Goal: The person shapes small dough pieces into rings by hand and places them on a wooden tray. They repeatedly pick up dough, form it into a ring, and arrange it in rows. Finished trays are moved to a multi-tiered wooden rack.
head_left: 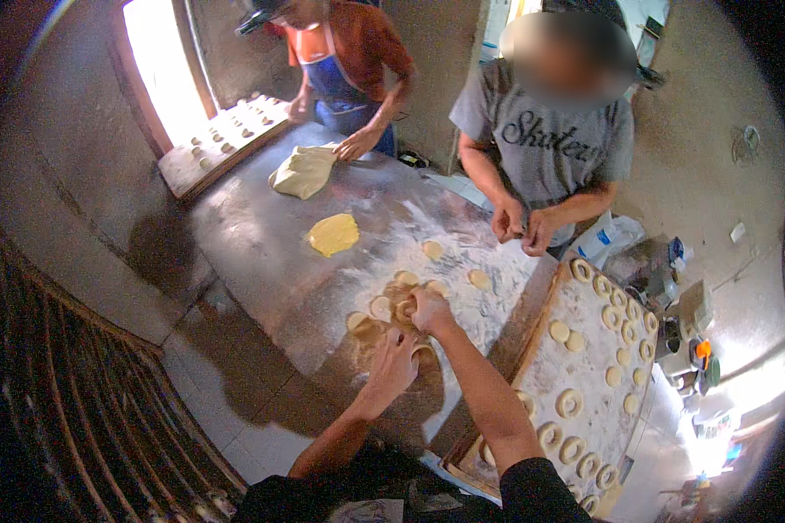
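Dough pieces (380,308), small, pale and round, sit in a loose cluster on the near part of the table (262,261), right around the hands. Probably light, soft and springy, easy to dent; flour should keep them from sticking but may make them slide a bit. Best hold looks like a loose pinch at opposite edges, or fingers slipped under the rim; pressing the middle would likely flatten them.

Right hand (430,309): fingers bent down over the cluster, seemingly touching a piece; can't tell if it's gripped. Left hand (395,359): just nearer the body, fingers curled; grip hidden, can't tell if anything is held. Pale piece (424,354) just beside it, partly covered.

Loose flour (462,253) spreads past the cluster, a few more rounds on it. Farther out, a yellow slab (333,235), flat, likely greasy and soft; beyond that a big dough lump (303,172), likely heavier and saggy, wants support from below. Co-worker in orange (371,44) has a hand on it. Right side: floured board (590,362) with dough rings (570,403) and discs. Co-worker in gray (549,131) stands across.
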The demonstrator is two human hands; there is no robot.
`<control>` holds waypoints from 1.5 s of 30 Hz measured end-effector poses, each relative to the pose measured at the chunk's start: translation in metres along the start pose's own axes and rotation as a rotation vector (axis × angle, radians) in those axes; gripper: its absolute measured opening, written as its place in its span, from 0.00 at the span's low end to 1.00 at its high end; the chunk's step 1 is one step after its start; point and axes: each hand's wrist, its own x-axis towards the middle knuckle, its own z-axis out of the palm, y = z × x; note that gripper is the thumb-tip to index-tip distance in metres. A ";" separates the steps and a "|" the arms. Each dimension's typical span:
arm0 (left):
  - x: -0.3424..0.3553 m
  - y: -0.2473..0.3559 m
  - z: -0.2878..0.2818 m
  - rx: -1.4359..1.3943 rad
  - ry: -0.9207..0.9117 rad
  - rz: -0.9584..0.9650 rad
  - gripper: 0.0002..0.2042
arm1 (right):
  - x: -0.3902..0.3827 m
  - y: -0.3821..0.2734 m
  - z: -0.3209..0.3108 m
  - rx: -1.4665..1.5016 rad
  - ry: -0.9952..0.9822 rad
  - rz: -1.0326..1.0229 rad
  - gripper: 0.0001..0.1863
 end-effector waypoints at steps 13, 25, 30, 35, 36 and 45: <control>0.068 -0.057 -0.058 -0.704 -0.094 -0.257 0.07 | -0.028 -0.049 -0.050 0.781 -0.100 0.097 0.22; 0.058 -0.028 -0.035 -1.649 0.115 -0.338 0.25 | -0.059 -0.060 -0.053 1.081 0.132 0.093 0.25; 0.053 0.003 -0.035 -0.823 0.164 -0.076 0.17 | -0.092 -0.080 -0.061 1.165 0.173 -0.102 0.30; 0.062 0.034 -0.016 -0.851 0.060 -0.233 0.11 | -0.128 -0.054 -0.098 1.327 0.085 -0.100 0.33; 0.063 0.042 -0.008 -0.947 0.066 -0.230 0.10 | -0.134 -0.045 -0.105 1.215 0.184 -0.090 0.32; 0.069 0.161 0.023 -0.776 -0.181 -0.006 0.05 | -0.210 0.020 -0.133 0.958 0.492 0.012 0.31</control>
